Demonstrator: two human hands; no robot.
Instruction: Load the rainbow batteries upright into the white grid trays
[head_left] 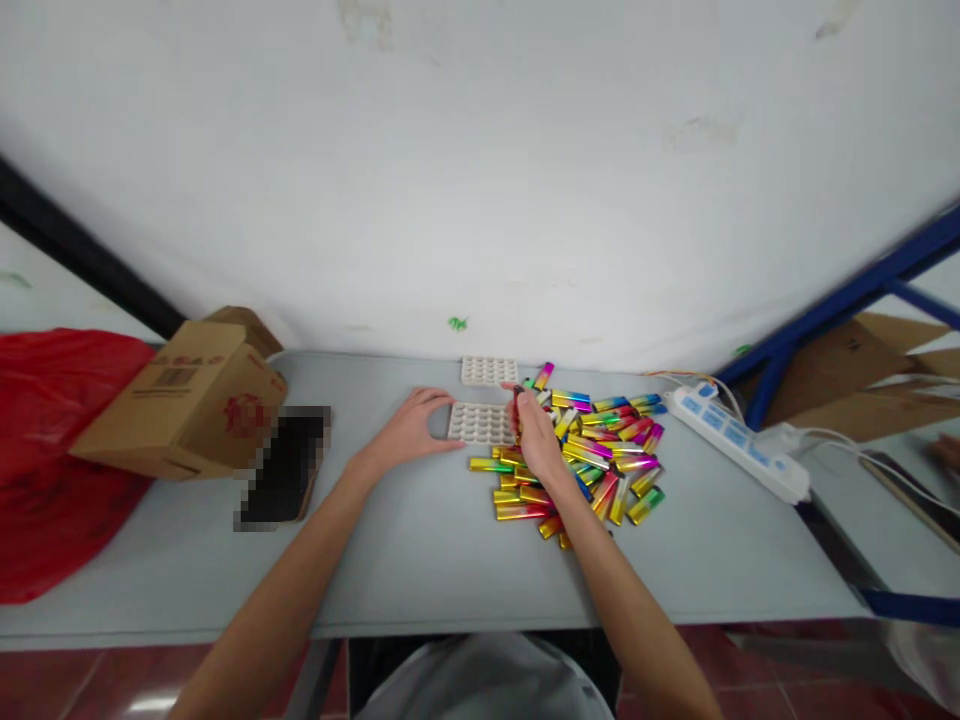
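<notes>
A white tray with rows of small cells lies on the grey table between my hands. My left hand is curved round the tray's left end, thumb and fingers apart, touching its edge. At the tray's right end my right hand is closed on a small dark-ended item, mostly hidden by the fingers. A second white tray lies just behind, near the wall. Around and under my right forearm spreads a pile of shiny, multicoloured lighter-like tubes, mostly yellow at one end.
To the left are a cardboard box, a red plastic bag and a blurred dark phone-like object. A white power strip with cables lies right of the pile, beside a blue metal frame. Another person's hand shows at the far right.
</notes>
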